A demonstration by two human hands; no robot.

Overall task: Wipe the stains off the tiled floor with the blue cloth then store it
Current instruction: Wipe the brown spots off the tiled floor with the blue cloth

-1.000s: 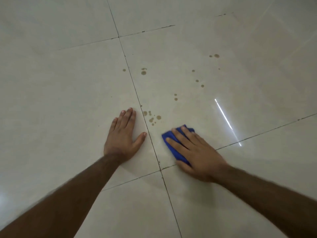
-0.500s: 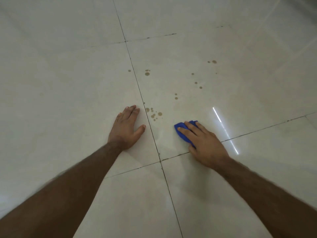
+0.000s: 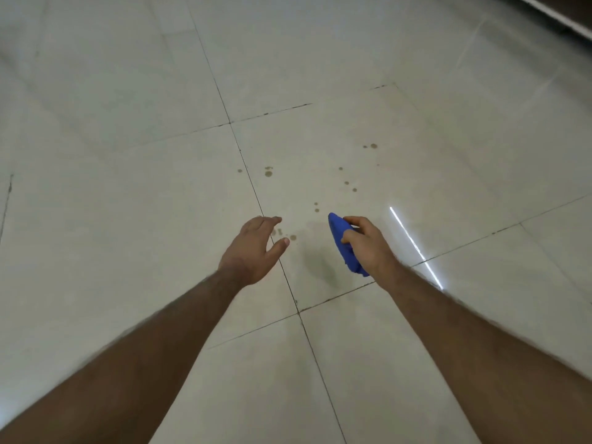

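My right hand (image 3: 373, 248) grips the folded blue cloth (image 3: 344, 248) and holds it up off the pale tiled floor (image 3: 128, 219). My left hand (image 3: 253, 248) hovers above the floor with loose, spread fingers, holding nothing. Brown stains dot the tile ahead: a small cluster (image 3: 286, 235) between my hands, a pair (image 3: 316, 207) just past the cloth, a larger spot (image 3: 268, 173) near the grout line, and more drops (image 3: 373, 146) farther off. A faint smeared patch (image 3: 320, 261) lies below the cloth.
Dark grout lines (image 3: 288, 283) cross between my forearms. A bright streak of reflected light (image 3: 416, 248) lies on the tile to the right. A dark edge (image 3: 563, 14) shows at the top right corner.
Both hands have lifted off the floor. The right hand, flat on the cloth before, now grips it raised. The view has pulled back and tilted up.
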